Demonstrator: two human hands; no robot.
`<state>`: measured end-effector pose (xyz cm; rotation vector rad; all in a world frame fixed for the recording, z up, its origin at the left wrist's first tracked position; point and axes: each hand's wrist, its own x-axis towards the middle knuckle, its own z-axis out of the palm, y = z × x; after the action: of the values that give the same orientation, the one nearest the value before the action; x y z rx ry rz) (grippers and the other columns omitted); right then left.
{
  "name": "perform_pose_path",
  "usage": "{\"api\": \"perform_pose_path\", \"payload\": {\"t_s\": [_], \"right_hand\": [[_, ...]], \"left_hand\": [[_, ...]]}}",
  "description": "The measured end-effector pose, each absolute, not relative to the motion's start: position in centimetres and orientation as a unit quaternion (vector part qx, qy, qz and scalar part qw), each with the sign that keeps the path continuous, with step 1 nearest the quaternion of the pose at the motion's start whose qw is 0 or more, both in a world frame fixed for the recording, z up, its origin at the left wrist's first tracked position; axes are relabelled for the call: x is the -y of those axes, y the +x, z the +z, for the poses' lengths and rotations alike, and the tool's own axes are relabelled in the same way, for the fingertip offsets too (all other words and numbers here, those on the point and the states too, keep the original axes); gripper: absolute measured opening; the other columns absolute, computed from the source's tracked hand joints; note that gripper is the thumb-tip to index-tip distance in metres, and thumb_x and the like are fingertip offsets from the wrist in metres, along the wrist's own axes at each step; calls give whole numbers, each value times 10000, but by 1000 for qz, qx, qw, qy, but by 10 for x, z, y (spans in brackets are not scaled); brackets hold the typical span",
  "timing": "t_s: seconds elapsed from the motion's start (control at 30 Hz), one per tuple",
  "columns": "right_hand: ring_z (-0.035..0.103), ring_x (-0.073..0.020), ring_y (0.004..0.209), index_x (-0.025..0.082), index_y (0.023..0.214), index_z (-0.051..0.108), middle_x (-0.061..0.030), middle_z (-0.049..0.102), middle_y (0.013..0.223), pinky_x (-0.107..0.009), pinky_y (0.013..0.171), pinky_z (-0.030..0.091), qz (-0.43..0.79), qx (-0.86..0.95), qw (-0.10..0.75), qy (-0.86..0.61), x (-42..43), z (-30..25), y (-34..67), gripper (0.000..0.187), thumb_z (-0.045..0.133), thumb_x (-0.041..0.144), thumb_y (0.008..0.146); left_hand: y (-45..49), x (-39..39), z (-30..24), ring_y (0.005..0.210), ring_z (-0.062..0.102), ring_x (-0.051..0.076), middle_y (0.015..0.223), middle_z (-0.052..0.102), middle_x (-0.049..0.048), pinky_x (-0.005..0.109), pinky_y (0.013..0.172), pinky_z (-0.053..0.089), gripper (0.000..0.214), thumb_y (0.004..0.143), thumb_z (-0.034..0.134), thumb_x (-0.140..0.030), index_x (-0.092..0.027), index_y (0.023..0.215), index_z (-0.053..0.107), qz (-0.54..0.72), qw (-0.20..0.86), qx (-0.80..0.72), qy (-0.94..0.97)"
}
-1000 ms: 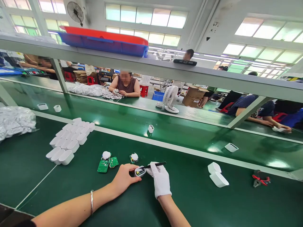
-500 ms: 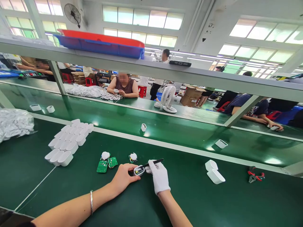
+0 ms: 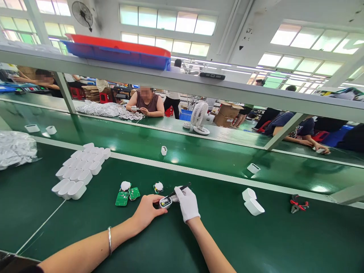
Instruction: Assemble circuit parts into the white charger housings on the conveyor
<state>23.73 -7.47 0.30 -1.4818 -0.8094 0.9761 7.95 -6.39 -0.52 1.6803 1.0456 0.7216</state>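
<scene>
My left hand [image 3: 145, 211], bare with a bangle at the wrist, grips a small white oval housing [image 3: 165, 207] between thumb and fingers. The housing's open top faces up, and dark and yellow electronic parts show inside. My right hand [image 3: 188, 205], in a white glove, is closed around black tweezers [image 3: 186, 186]. Their lower end meets the housing's rim; whether it touches the parts inside cannot be made out. Just behind the housing lies a circuit board with a white round dome [image 3: 159, 187]. Several green circuit boards [image 3: 122, 199] lie to the left, one group with another white dome.
Rows of white housings [image 3: 76, 190] stand at left, near a bag of white parts [image 3: 17, 149]. Two white housings [image 3: 254, 207] and red-handled pliers [image 3: 298, 204] lie at right. Beyond a pale rail, a green belt [image 3: 204, 159] carries several housings. A shelf [image 3: 125, 75] crosses above; co-workers sit behind.
The tweezers have tilted more steeply, and my right hand has shifted slightly. The housings on the belt have moved left. The whole view has shifted a little. My left hand keeps its grip.
</scene>
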Motion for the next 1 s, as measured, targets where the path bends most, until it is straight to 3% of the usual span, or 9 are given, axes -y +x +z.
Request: {"api": "perform_pose_path", "payload": {"t_s": [0.23, 0.37, 0.47, 0.67, 0.9, 1.0], "right_hand": [[488, -132, 350, 213, 627, 473, 50, 481, 379, -254, 449, 412, 381, 387, 428, -723, 76, 6, 273, 261, 495, 434, 763], [583, -187, 559, 212, 652, 565, -12, 588, 542, -301, 580, 423, 300, 416, 362, -779, 84, 13, 278, 131, 576, 330, 708], [604, -212, 762, 231, 746, 646, -45, 652, 761, -328, 716, 431, 244, 472, 356, -768, 89, 20, 268, 145, 542, 331, 746], [620, -176, 818, 270, 783, 738, -33, 650, 938, -287, 731, 491, 314, 687, 355, -551, 94, 16, 243, 154, 603, 263, 710], [649, -188, 786, 267, 802, 751, -1, 697, 822, -291, 731, 513, 393, 650, 384, -525, 90, 4, 241, 162, 673, 337, 679], [642, -192, 816, 272, 887, 742, 7, 710, 834, -275, 733, 501, 304, 623, 374, -616, 65, 9, 257, 286, 664, 446, 675]], "left_hand": [[79, 64, -7, 900, 648, 224, 896, 733, 25, 292, 793, 508, 264, 664, 680, -263, -181, 910, 724, 294, 485, -432, 701], [79, 62, -14, 901, 645, 216, 930, 728, 25, 292, 802, 508, 296, 653, 673, -236, -187, 942, 708, 308, 476, -433, 700], [79, 61, -17, 900, 644, 210, 931, 726, 20, 290, 805, 504, 298, 660, 655, -213, -185, 954, 696, 304, 479, -419, 709], [79, 61, -15, 884, 640, 208, 873, 724, 13, 296, 812, 491, 260, 695, 618, -182, -178, 947, 684, 309, 491, -369, 726], [77, 63, -19, 846, 624, 200, 950, 695, 31, 320, 803, 495, 344, 717, 614, -183, -191, 1061, 632, 296, 399, -404, 768], [77, 63, -23, 879, 606, 197, 1049, 655, 44, 346, 810, 503, 430, 752, 588, -179, -209, 1178, 542, 325, 313, -427, 784]]}}
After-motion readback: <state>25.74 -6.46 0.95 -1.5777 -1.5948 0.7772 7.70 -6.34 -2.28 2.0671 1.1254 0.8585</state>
